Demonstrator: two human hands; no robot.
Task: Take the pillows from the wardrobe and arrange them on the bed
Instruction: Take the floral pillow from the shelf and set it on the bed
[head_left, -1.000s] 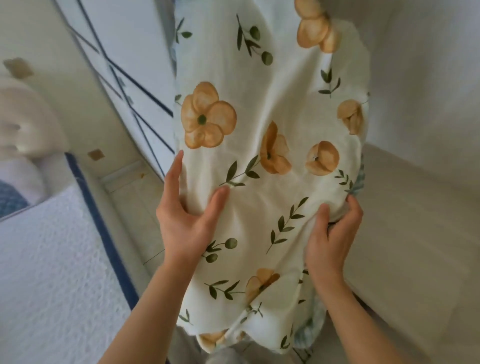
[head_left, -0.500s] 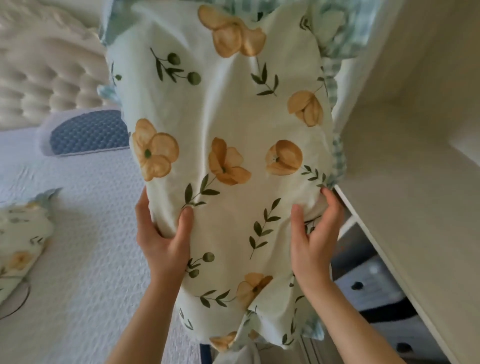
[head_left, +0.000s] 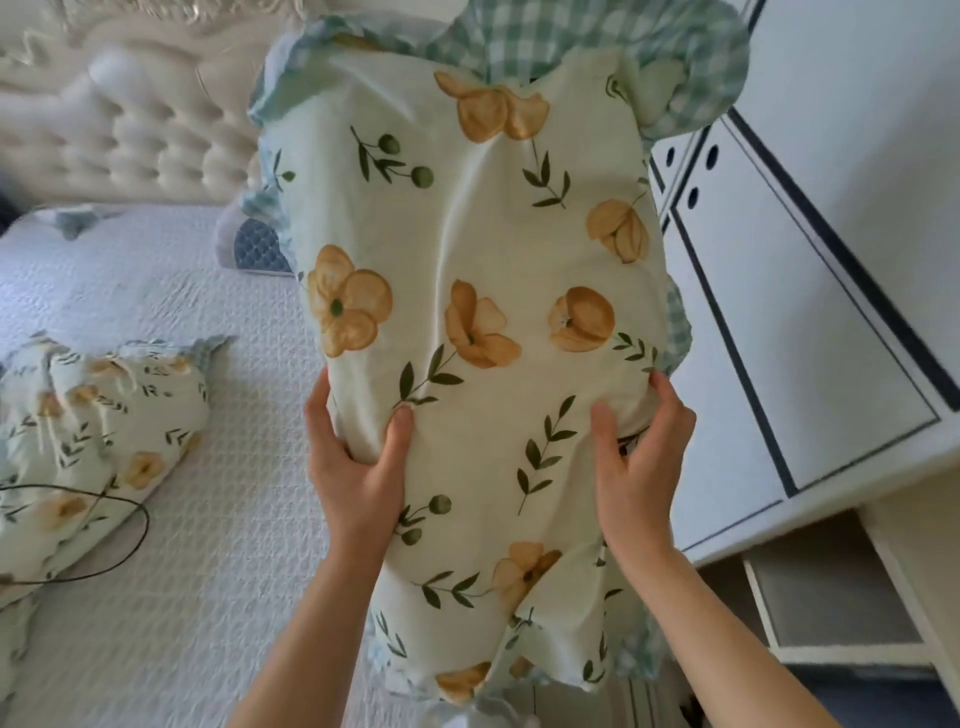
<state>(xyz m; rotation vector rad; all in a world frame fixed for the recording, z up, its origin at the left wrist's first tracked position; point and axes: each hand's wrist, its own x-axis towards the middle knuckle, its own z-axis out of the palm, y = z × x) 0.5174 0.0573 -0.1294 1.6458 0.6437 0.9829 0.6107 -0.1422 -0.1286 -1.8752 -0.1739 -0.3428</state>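
The held pillow is above the bed's right edge. A second pillow lies on the bed, left. The headboard stands behind; a cabinet stands right.

No readable text, label, brand, number or sign shows on anything here.

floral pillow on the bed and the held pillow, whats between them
In the head view, only bare white bedspread lies between the lying pillow and the held pillow; a thin black cable loops over the lying one.

Both hands grip a floral pillow above the bed.
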